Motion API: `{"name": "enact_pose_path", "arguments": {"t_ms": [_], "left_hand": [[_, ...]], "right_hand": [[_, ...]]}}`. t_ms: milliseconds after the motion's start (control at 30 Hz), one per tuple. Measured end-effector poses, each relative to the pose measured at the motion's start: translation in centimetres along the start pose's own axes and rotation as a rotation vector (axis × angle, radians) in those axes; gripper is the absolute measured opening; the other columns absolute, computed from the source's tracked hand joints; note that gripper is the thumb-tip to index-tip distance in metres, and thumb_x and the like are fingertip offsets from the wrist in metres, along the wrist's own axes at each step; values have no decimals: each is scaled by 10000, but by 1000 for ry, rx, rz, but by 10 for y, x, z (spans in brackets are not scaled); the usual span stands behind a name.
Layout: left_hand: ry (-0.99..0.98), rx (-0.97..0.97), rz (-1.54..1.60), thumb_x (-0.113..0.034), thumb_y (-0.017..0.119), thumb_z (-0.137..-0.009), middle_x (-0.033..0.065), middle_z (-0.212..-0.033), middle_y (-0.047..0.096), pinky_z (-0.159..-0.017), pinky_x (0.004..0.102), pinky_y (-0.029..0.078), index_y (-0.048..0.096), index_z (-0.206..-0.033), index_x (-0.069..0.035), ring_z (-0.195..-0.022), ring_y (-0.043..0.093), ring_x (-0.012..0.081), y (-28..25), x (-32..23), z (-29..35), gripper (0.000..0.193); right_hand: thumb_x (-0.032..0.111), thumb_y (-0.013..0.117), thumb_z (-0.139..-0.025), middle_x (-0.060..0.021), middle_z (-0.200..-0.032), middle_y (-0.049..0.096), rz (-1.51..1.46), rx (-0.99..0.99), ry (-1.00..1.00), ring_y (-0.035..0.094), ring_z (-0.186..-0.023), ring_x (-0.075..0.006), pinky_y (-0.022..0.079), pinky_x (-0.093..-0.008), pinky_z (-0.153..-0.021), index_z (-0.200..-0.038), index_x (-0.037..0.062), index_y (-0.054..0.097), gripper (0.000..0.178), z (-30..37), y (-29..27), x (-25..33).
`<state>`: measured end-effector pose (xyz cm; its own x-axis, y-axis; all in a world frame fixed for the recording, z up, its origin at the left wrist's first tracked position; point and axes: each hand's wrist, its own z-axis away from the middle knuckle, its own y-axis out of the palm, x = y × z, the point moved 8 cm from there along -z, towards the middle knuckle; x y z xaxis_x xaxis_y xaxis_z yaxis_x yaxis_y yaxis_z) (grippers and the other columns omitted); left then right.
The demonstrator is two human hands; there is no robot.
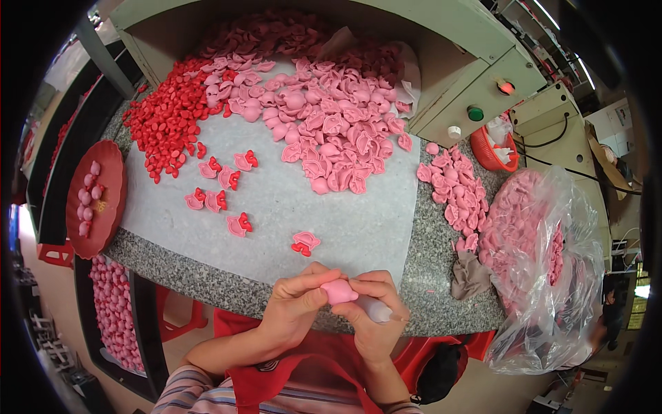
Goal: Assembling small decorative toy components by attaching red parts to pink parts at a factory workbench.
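My left hand point(295, 303) pinches a rounded pink plastic piece point(339, 292) between thumb and fingers, just past the table's front edge. Close against it, my right hand point(372, 338) is closed around a small translucent white squeeze bottle point(376, 310). The fingertips of both hands meet near the pink piece. On the white sheet point(269, 252) beyond them lies a pink shell with a red bow-shaped part point(304, 243). Several more such pairs point(239, 225) are scattered farther left.
A large heap of pink shells point(338, 124) and a pile of red parts point(165, 117) cover the sheet's far side. At left is a red plate point(103, 224) with pink pieces. Rightward are loose pink pieces point(455, 190), a brown cloth point(470, 276) and a clear plastic bag point(552, 290).
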<state>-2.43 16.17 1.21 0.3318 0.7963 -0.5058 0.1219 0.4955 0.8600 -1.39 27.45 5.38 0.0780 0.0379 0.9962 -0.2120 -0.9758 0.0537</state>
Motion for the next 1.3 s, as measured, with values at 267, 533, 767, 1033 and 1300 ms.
{"name": "enact_pose_path", "arguments": {"t_ms": [267, 533, 767, 1033, 1300], "left_hand": [[32, 178, -1019, -38, 706, -697, 77, -991, 577, -723, 278, 457, 597, -1006, -14, -879, 553, 161, 26, -46, -8, 328], [-137, 91, -616, -36, 736, -670, 62, -965, 592, -768, 269, 459, 555, -1017, -47, -904, 563, 149, 5, -31, -21, 391], [-209, 8, -16, 2, 580, -801, 86, -1016, 577, -799, 289, 472, 486, -1128, -17, -925, 568, 153, -6, -4, -13, 341], [-328, 20, 18, -70, 611, -802, 92, -1009, 581, -781, 303, 496, 512, -1074, -19, -930, 577, 186, -5, 2, -16, 294], [-287, 80, 122, -53, 569, -816, 110, -1054, 572, -839, 328, 454, 521, -1104, -24, -974, 556, 196, -15, 8, -13, 294]], "right_hand": [[-4, 780, -548, -62, -816, 557, 71, 199, 42, 525, -718, -131, 422, -233, -628, -835, 7, 651, 315, -15, -9, 6], [8, 791, -535, -67, -910, 554, 127, 205, 97, 504, -649, -89, 414, -202, -585, -938, 12, 639, 430, -25, 8, 11], [13, 790, -546, -70, -974, 528, 360, 69, -133, 505, -665, -81, 437, -205, -567, -1012, 22, 608, 500, -8, 9, 19], [-18, 778, -565, -70, -971, 538, 293, 57, -174, 561, -756, -117, 496, -217, -603, -933, 18, 624, 400, -7, 14, 13], [-7, 778, -571, -68, -924, 556, 349, 62, -185, 560, -743, -119, 491, -220, -598, -893, 19, 634, 354, -8, 19, 17]]}}
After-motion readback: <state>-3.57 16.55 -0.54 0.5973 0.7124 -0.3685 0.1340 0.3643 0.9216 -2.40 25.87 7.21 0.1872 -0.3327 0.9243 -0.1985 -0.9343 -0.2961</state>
